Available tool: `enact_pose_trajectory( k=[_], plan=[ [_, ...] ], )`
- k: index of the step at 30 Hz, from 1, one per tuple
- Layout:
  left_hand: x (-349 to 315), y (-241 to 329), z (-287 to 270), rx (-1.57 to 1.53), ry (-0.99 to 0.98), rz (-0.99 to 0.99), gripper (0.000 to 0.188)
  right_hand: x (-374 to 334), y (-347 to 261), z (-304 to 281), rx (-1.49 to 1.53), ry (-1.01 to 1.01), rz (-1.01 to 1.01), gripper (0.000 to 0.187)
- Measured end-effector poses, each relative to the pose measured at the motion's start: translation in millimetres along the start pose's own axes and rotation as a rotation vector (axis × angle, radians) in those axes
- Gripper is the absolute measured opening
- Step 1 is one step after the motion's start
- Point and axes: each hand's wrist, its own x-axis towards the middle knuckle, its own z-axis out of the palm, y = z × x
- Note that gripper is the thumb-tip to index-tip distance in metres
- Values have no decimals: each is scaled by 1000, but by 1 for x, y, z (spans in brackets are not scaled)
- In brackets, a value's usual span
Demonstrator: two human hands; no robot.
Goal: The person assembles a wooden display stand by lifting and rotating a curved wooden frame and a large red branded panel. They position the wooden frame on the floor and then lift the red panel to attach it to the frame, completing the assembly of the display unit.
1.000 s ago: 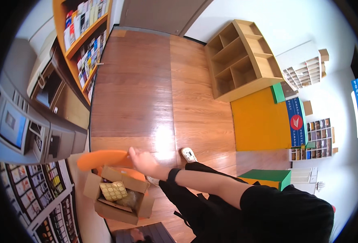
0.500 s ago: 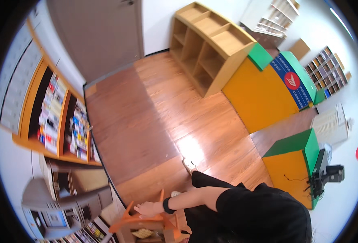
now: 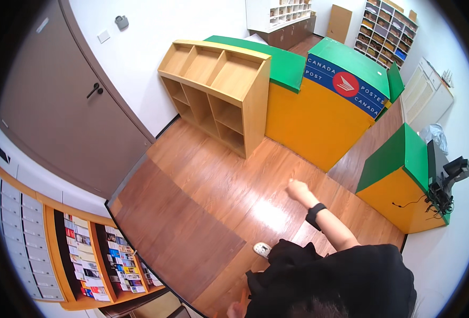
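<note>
Left hand (image 3: 236, 310) is hugging the bottom edge, right by an orange piece (image 3: 244, 297) that's showing only as a narrow bright sliver; can't tell if that grip is clamped. Right hand (image 3: 299, 191) is hovering over shiny wood floor (image 3: 208, 169), fingers hiding, so can't tell there either. Beyond, a pale shelf unit (image 3: 255, 111) is standing beside a green-topped yellow counter (image 3: 314, 119).

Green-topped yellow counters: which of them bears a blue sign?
The larger counter beside the wooden shelving unit does: its front carries the blue sign with a red disc. The smaller counter, with black cables hanging on it, shows none.
</note>
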Motion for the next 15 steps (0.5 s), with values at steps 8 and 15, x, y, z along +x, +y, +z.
enact_pose_trajectory(
  k=[8, 15],
  plan=[
    [54, 49, -31, 18, -124, -57, 25, -15, 22, 41, 112, -452, -48, 38],
    [70, 103, 0, 158, -131, -142, 25, 6, -4, 33, 172, -494, 12, 42]
  ],
)
